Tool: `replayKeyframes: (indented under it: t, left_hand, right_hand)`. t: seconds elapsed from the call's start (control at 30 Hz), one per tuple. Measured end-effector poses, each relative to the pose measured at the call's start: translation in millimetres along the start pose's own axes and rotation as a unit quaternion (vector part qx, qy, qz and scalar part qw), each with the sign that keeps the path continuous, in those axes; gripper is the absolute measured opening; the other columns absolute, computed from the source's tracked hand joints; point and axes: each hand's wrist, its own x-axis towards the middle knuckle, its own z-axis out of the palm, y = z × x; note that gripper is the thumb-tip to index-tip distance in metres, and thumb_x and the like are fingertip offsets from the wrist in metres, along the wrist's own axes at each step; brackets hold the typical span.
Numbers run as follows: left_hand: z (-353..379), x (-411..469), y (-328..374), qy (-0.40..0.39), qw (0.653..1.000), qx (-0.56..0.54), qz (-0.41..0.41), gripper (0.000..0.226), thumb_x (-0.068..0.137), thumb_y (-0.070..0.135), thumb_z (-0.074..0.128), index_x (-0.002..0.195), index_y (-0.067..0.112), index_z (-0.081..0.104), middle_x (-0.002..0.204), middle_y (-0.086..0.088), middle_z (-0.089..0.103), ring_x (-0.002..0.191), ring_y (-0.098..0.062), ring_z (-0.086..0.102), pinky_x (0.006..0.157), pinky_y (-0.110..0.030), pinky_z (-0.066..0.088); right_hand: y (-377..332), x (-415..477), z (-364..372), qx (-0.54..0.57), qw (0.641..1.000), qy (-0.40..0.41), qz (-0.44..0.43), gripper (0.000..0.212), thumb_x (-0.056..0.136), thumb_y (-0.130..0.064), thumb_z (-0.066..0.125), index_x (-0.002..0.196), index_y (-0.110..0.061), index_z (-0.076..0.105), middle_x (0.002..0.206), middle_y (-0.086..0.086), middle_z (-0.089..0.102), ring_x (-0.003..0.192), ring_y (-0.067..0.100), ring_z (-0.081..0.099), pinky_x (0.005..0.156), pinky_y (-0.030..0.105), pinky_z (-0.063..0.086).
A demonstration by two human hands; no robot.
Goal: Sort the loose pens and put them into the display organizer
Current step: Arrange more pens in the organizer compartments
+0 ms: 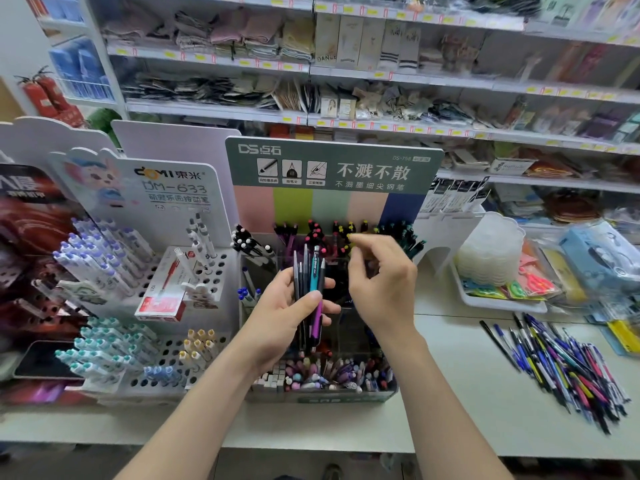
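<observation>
Left hand (281, 311) grips a pen bundle (314, 271) upright — right hand (381, 277) hovers beside, fingers loosely curled, empty.

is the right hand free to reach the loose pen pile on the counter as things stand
Likely yes: the right hand seems empty, and the pen pile lies on open counter to its right with nothing between. The left hand holds other pens.

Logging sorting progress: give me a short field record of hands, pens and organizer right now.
left hand: grips a bundle of pens upright, over the display organizer
right hand: loosely curled, nothing visibly held, beside the bundle
loose pens: piled on the table, right of the organizer
progress: sorting unfinished
</observation>
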Motion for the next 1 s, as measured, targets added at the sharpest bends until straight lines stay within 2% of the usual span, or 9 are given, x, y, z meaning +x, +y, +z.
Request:
replayKeyframes:
  t: [0.13, 0.27, 0.3, 0.4, 0.53, 0.67, 0.77, 0.87, 1.0]
  left_hand:
    - [-5.2, -2.2, 0.1, -0.075, 0.996, -0.039, -0.025, 0.043, 0.107, 0.005, 0.058, 0.148, 0.016, 0.053, 0.122, -0.016, 0.073, 0.1, -0.029, 0.073, 0.081, -0.038, 0.061]
    - [-5.8, -5.0, -0.6, -0.101, 0.99, -0.089, -0.044, 0.038, 0.109, 0.004, 0.052, 0.147, 0.011, 0.054, 0.118, -0.017, 0.074, 0.102, -0.031, 0.071, 0.083, -0.037, 0.062]
    - [-5.4, -5.1, -0.7, -0.104, 0.988, -0.101, -0.048, 0.037, 0.11, 0.004, 0.05, 0.146, 0.009, 0.053, 0.124, -0.019, 0.073, 0.103, -0.031, 0.07, 0.084, -0.036, 0.063]
    - [-3.5, -3.1, -3.7, -0.106, 0.987, -0.111, -0.053, 0.036, 0.11, 0.003, 0.05, 0.146, 0.006, 0.053, 0.132, -0.026, 0.068, 0.096, -0.026, 0.069, 0.08, -0.035, 0.06]
    - [2.5, 0.8, -8.2, -0.09, 0.991, -0.088, -0.053, 0.035, 0.107, -0.005, 0.052, 0.14, 0.005, 0.056, 0.13, -0.016, 0.071, 0.084, -0.02, 0.062, 0.074, -0.033, 0.052]
    - [10.5, 7.1, -7.7, -0.063, 0.996, -0.046, -0.046, 0.034, 0.108, -0.003, 0.052, 0.14, 0.008, 0.056, 0.135, -0.011, 0.071, 0.091, -0.022, 0.063, 0.083, -0.04, 0.051]
    - [19.0, 11.2, -8.0, -0.046, 0.997, -0.038, -0.038, 0.03, 0.109, -0.001, 0.053, 0.137, 0.007, 0.056, 0.134, -0.008, 0.072, 0.093, -0.024, 0.063, 0.084, -0.041, 0.051]
    - [24.7, 13.6, -9.0, -0.041, 0.998, -0.037, -0.04, 0.031, 0.109, -0.001, 0.052, 0.138, 0.007, 0.056, 0.134, -0.007, 0.072, 0.093, -0.023, 0.065, 0.084, -0.042, 0.051]
    - [27.6, 15.4, -9.5, -0.035, 0.997, -0.046, -0.045, 0.032, 0.109, 0.0, 0.052, 0.139, 0.008, 0.056, 0.133, -0.006, 0.072, 0.093, -0.021, 0.066, 0.086, -0.042, 0.051]
  right_hand:
    - [-24.4, -15.5, 1.3, 0.081, 0.965, -0.174, 0.178, 0.021, 0.096, -0.046, 0.074, 0.108, -0.029, 0.078, 0.077, -0.007, 0.073, 0.067, 0.014, 0.071, 0.062, 0.045, 0.062]
    - [-27.6, -18.8, -1.9, 0.253, 0.9, -0.151, 0.321, 0.018, 0.103, -0.034, 0.069, 0.1, -0.02, 0.081, 0.09, 0.011, 0.076, 0.079, 0.027, 0.073, 0.058, 0.041, 0.061]
    - [-26.5, -18.3, -2.1, 0.262, 0.9, -0.129, 0.324, 0.021, 0.105, -0.032, 0.067, 0.098, -0.017, 0.08, 0.091, 0.013, 0.075, 0.079, 0.026, 0.072, 0.062, 0.042, 0.061]
    - [-23.6, -17.4, -4.6, 0.264, 0.916, -0.042, 0.298, 0.021, 0.109, -0.025, 0.06, 0.098, -0.018, 0.077, 0.084, 0.0, 0.071, 0.076, 0.004, 0.064, 0.068, 0.023, 0.055]
    - [-12.2, -5.8, -20.4, 0.268, 0.92, 0.122, 0.258, 0.022, 0.114, -0.023, 0.048, 0.121, -0.016, 0.067, 0.094, -0.002, 0.077, 0.09, 0.009, 0.072, 0.081, 0.025, 0.059]
    - [22.6, 9.5, -38.5, 0.124, 0.953, 0.22, 0.166, 0.022, 0.113, -0.028, 0.051, 0.123, -0.013, 0.063, 0.104, -0.001, 0.075, 0.095, 0.011, 0.074, 0.085, 0.028, 0.059]
    - [53.1, 22.1, -41.9, -0.007, 0.977, 0.179, 0.115, 0.02, 0.111, -0.025, 0.056, 0.117, -0.009, 0.067, 0.097, -0.002, 0.07, 0.081, 0.012, 0.065, 0.074, 0.011, 0.044]
    - [74.0, 29.1, -34.5, -0.099, 0.989, 0.048, 0.104, 0.017, 0.106, -0.02, 0.063, 0.112, -0.006, 0.07, 0.106, 0.004, 0.063, 0.096, 0.025, 0.061, 0.08, 0.024, 0.041]
    - [73.9, 31.3, -31.4, -0.078, 0.983, 0.028, 0.162, 0.03, 0.103, -0.014, 0.066, 0.133, -0.01, 0.062, 0.125, 0.01, 0.062, 0.109, 0.024, 0.062, 0.098, 0.037, 0.053]
